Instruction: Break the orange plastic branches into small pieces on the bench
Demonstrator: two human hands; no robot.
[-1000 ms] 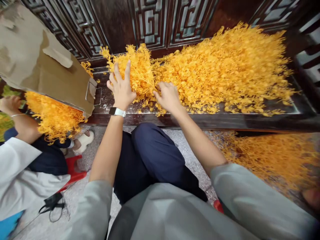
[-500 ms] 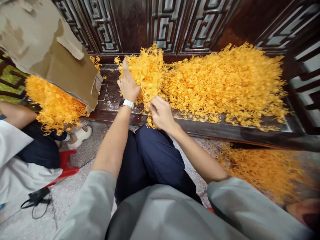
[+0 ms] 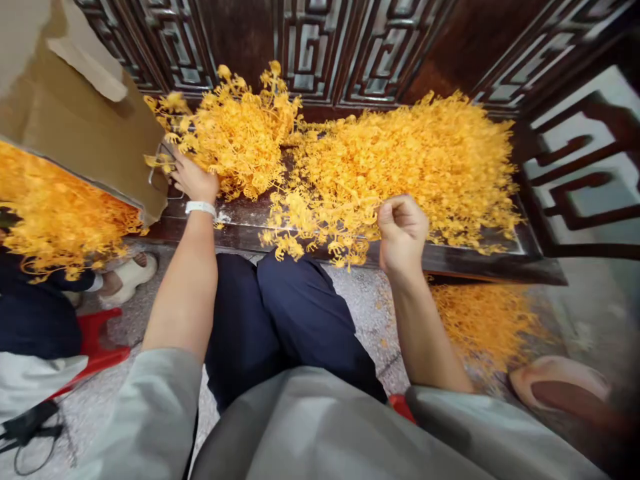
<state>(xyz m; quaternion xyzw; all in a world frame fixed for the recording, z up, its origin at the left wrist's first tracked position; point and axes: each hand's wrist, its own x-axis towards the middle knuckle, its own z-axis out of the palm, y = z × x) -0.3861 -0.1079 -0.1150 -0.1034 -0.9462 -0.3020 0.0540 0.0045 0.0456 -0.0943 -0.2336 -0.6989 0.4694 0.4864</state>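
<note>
A big heap of orange plastic sprigs [image 3: 415,167] covers a dark wooden bench [image 3: 480,263]. My left hand [image 3: 189,177], with a white watch at the wrist, grips a separate clump of sprigs [image 3: 235,130] at the heap's left end, close to the cardboard box. My right hand [image 3: 403,230] is curled into a fist at the bench's front edge, beside the heap's near fringe. Whatever it pinches is hidden by the fingers.
A tilted cardboard box [image 3: 75,127] spills more orange sprigs [image 3: 55,213] at the left, over another person's dark-clothed lap [image 3: 30,320]. A red stool [image 3: 95,340] stands below. More sprigs [image 3: 480,320] lie on the floor under the bench. Carved dark panels [image 3: 320,47] rise behind.
My left hand has carried its clump leftward toward the cardboard box. My right hand has moved right along the bench edge and closed into a fist.
</note>
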